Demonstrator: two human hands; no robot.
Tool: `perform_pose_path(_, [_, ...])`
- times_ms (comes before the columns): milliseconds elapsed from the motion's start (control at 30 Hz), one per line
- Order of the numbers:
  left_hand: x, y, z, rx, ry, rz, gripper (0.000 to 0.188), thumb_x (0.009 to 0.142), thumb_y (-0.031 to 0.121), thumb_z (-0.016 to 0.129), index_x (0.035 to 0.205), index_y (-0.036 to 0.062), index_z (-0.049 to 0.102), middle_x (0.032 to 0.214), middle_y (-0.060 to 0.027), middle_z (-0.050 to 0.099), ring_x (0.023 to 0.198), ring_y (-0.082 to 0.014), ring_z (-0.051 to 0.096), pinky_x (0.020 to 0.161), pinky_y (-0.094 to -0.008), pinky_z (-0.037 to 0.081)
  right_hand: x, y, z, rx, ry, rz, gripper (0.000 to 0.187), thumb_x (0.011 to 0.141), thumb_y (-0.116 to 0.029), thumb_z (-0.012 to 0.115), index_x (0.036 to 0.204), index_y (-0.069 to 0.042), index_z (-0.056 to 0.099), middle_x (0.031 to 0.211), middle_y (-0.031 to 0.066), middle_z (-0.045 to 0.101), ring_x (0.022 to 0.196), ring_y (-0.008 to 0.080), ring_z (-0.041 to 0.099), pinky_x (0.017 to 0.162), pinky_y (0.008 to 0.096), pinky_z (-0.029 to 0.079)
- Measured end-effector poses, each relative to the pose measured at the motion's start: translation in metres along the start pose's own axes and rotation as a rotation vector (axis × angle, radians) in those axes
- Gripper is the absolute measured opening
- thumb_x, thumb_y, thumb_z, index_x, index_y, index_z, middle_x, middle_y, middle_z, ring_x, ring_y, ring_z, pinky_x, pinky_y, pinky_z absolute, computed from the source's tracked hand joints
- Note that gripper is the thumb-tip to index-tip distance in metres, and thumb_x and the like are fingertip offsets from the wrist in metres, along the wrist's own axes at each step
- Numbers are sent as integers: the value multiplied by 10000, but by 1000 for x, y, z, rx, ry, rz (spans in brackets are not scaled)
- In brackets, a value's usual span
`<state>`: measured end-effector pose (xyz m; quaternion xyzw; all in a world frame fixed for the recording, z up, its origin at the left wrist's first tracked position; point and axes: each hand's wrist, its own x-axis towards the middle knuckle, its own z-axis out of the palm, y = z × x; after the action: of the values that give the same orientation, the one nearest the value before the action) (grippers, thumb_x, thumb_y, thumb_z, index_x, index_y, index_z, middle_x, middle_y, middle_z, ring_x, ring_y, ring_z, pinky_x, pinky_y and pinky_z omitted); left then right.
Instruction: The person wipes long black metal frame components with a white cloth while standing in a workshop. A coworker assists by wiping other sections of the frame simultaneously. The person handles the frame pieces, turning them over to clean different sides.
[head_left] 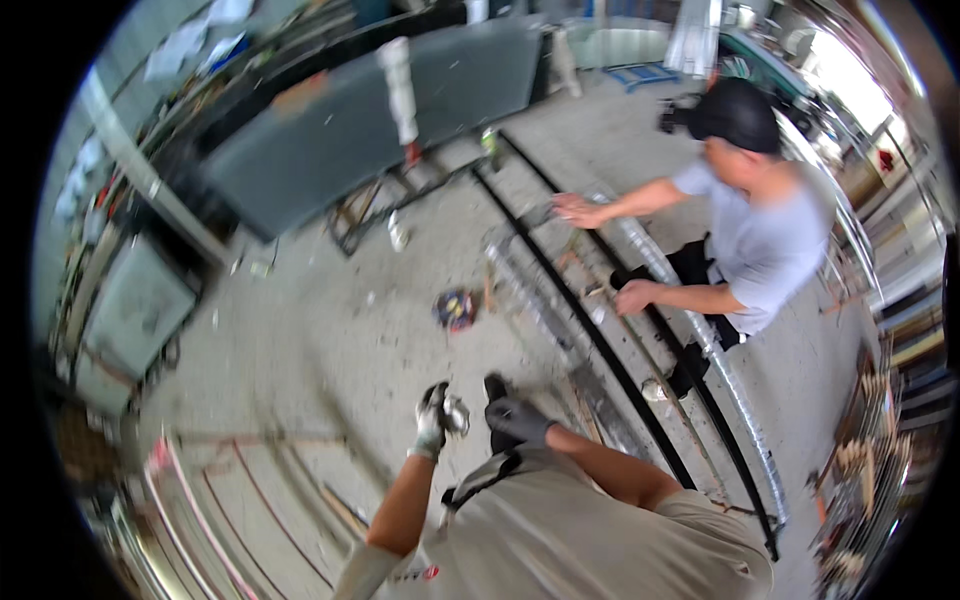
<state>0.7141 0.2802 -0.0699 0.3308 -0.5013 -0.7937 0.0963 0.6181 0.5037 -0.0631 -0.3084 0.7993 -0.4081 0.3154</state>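
Gloves are what both hands wear: the left hand is closed on a small pale wad, looking soft and light, the right hand curled beside it, above the concrete floor.

Both gloved hands raised together, left hand fisted, right hand curled

A small crumpled wad of clear plastic wrap is pinched in the gloved left hand, held above the concrete floor in the near middle. Its surface is shiny and creased. The dark-gloved right hand hovers just beside it.
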Motion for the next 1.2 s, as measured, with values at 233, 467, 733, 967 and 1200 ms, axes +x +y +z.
perform_pose_path(233, [113, 108, 1, 5, 53, -7, 420, 1018, 374, 612, 1345, 110, 623, 1106, -47, 662, 1003, -192, 636, 886, -358, 525, 168, -114, -26, -31, -87, -22, 559, 868, -561, 713, 1114, -59, 689, 1021, 216, 740, 985, 398, 709, 872, 480, 551])
perform_pose_path(467, [221, 179, -15, -335, -133, -360, 551, 977, 607, 586, 1274, 142, 578, 1136, -66, 687, 1034, -279, 667, 854, -519, 550, 295, -147, -27, -512, -59, -88, 390, 877, -331, 649, 1171, -74, 646, 1112, 126, 708, 996, 304, 710, 839, 457, 562])
perform_pose_path(733, [455, 183, -178, -364, -190, -431, 301, 1015, 413, 618, 817, 197, 546, 678, 23, 534, 627, -172, 557, 633, -381, 507, 420, -170, 13, -285, 225, 163, 568, 899, -480, 657, 1319, -98, 629, 1021, 159, 745, 972, 348, 711, 877, 475, 555])
perform_pose_path(967, [577, 278, -294, -235, 39, -260, 127, 922, 251, 707, 959, 138, 661, 490, 21, 425, 342, -143, 385, 341, -341, 359, 450, -221, 37, -115, 208, 535, 493, 945, -506, 627, 1269, -137, 676, 1031, 151, 762, 1036, 334, 710, 953, 450, 542])
perform_pose_path(1200, [578, 326, -211, -271, -198, -310, 236, 965, 255, 697, 1173, 154, 649, 546, 48, 407, 374, -112, 358, 343, -312, 366, 483, -257, 50, -107, 459, 467, 468, 960, -487, 621, 1136, -59, 692, 1002, 170, 755, 948, 336, 721, 892, 440, 556])
